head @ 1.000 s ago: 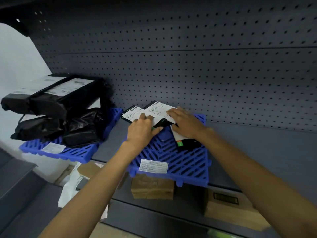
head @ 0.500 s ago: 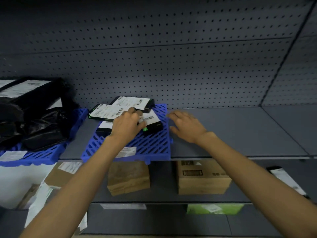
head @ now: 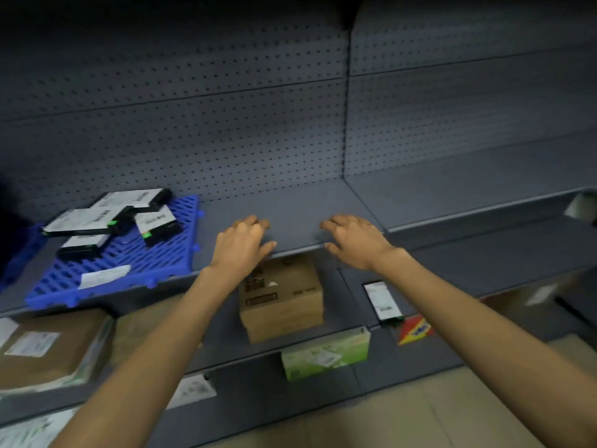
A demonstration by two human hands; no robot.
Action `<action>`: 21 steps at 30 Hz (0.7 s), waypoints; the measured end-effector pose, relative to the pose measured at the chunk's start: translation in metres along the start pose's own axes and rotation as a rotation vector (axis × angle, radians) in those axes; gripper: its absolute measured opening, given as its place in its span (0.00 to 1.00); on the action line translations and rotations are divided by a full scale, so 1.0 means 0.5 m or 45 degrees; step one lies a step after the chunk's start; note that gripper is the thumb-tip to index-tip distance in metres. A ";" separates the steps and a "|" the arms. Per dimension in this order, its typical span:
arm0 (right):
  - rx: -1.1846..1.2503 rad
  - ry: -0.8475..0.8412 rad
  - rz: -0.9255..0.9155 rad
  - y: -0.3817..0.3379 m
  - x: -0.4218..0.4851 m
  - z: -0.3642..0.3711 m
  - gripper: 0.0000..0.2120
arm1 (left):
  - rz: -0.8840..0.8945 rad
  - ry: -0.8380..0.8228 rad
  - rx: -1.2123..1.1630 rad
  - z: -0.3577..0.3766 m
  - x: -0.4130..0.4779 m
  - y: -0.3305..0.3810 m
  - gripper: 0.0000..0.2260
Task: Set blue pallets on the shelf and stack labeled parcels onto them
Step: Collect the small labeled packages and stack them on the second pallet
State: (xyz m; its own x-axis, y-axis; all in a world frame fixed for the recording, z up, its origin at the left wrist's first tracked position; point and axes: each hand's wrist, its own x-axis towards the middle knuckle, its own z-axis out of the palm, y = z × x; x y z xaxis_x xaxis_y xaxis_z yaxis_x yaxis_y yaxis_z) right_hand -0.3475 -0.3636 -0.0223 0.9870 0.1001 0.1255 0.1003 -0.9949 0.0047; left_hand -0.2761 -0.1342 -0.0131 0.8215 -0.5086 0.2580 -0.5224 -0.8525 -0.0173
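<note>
Head view: our left hand (head: 240, 244) and right hand (head: 355, 242) hover empty, fingers slack, over grey metal shelf (head: 290, 202). Black labelled parcels (head: 155, 223) lie flat on blue slatted plastic pallet (head: 129, 263) alongside, a stable base, we reckon.

Reaching forward with both arms, left forearm (head: 155, 344) coming in from lower left corner, right forearm (head: 478, 321) from lower right, both bare and converging toward centre. Holding left hand (head: 240, 244) palm down, knuckles up, fingers bunched and loosely bent, thumb jutting out to right. Holding right hand (head: 353, 242) palm down too, fingers spread and slightly bent, pointing forward and left, thumb low on inner side. Carrying hands level with each other, near but apart, thumbs facing across gap. Leaving both hands loose, unclenched.
</note>
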 end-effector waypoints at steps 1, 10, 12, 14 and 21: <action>0.000 -0.005 0.019 0.028 -0.040 -0.001 0.23 | 0.020 -0.001 -0.011 0.004 -0.006 0.043 0.18; -0.017 -0.210 0.342 0.262 -0.384 0.049 0.22 | 0.213 -0.159 -0.121 0.090 -0.060 0.403 0.16; 0.001 -0.272 0.421 0.304 -0.441 0.071 0.22 | 0.253 -0.225 -0.123 0.122 -0.066 0.460 0.16; 0.018 -0.308 0.501 0.341 -0.488 0.096 0.23 | 0.281 -0.284 -0.151 0.154 -0.064 0.509 0.15; 0.061 -0.466 0.636 0.445 -0.541 0.210 0.21 | 0.335 -0.434 -0.225 0.299 -0.035 0.624 0.16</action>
State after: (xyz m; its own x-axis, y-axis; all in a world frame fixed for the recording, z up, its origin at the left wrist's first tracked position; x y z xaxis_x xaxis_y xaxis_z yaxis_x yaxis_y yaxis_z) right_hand -0.5791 -0.6110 -0.1596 0.8943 -0.3729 -0.2473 -0.3877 -0.9217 -0.0122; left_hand -0.4193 -0.4095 -0.1676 0.6688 -0.7405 -0.0661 -0.7297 -0.6708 0.1327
